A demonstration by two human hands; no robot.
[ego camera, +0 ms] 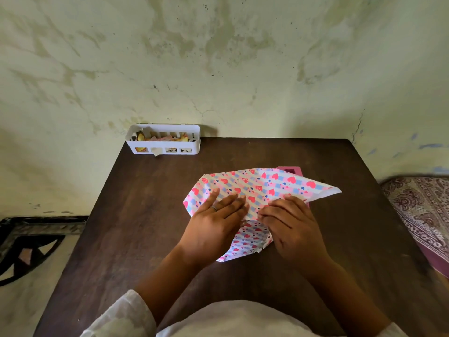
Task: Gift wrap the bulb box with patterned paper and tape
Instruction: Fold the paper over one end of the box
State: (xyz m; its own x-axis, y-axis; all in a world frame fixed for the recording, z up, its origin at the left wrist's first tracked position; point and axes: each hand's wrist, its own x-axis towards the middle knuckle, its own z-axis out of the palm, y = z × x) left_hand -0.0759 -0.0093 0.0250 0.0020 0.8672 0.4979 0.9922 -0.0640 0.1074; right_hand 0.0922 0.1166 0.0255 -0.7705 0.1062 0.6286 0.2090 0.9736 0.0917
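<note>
Glossy heart-patterned paper [255,188] is lying folded into a lumpy, angular shape at the middle of the dark wooden worktop [136,215], hiding the box. The left hand [216,220] is pressing flat on it with fingers spread; the right hand [291,227] is pinching a fold. A pink object [290,170] is peeking out behind; a white slotted basket [163,142] is sitting far left.

white slotted basket [163,142]: table's [136,215] far-left corner | patterned cloth [420,210]: right

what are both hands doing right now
Left hand: open, fingers straight, pressing flat on the paper.
Right hand: fingers bent at the paper's fold; cannot tell if it pinches or only presses.
</note>
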